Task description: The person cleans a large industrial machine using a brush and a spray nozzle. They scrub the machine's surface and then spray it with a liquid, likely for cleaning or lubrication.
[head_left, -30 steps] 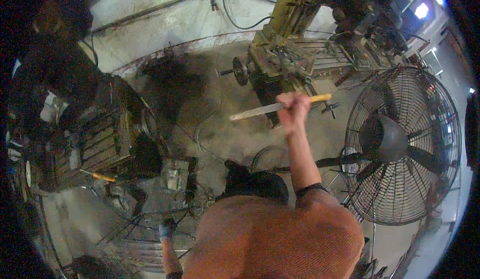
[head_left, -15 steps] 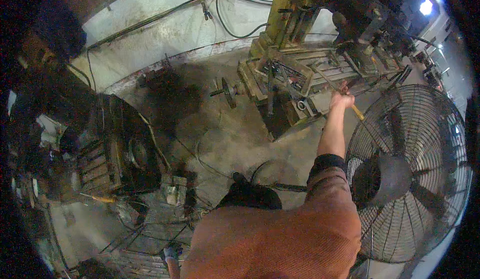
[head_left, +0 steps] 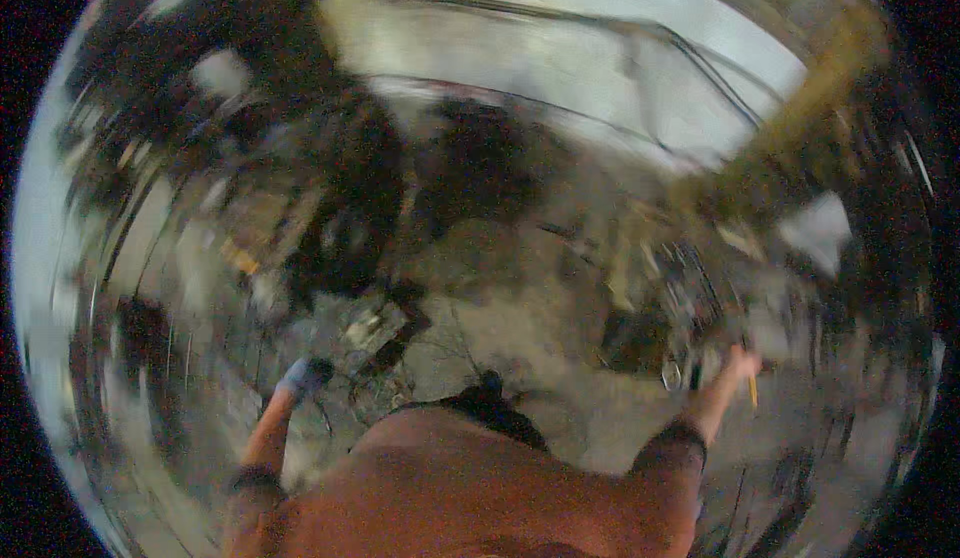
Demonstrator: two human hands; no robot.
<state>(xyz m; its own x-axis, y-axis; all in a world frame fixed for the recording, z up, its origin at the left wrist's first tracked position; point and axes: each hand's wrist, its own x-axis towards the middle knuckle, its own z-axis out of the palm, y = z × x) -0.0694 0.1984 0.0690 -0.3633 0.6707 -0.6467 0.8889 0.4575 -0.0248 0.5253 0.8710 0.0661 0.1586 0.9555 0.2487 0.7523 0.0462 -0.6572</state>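
Note:
The whole picture is smeared by motion. My right hand point(head_left: 738, 364) reaches out to the lower right, toward a blurred dark machine point(head_left: 690, 298). A thin yellow-handled tool point(head_left: 752, 390) hangs from its fist. My left hand point(head_left: 304, 376), in a bluish-grey glove, is stretched to the lower left over a tangle of wire and small metal parts point(head_left: 375, 333). The blur hides whether that hand holds anything. My reddish-brown shirt point(head_left: 480, 488) fills the bottom middle.
A dirty concrete floor point(head_left: 500, 288) lies ahead, with dark stains. A dark bulky machine point(head_left: 340, 208) stands at the left and a yellowish machine column point(head_left: 800, 128) at the upper right. Cables run along the pale wall point(head_left: 560, 58) at the back.
The view has swung sharply and blurred. My right arm has come down from the raised position beside the machine and the fan, which has dropped out of sight. My left hand now shows further up.

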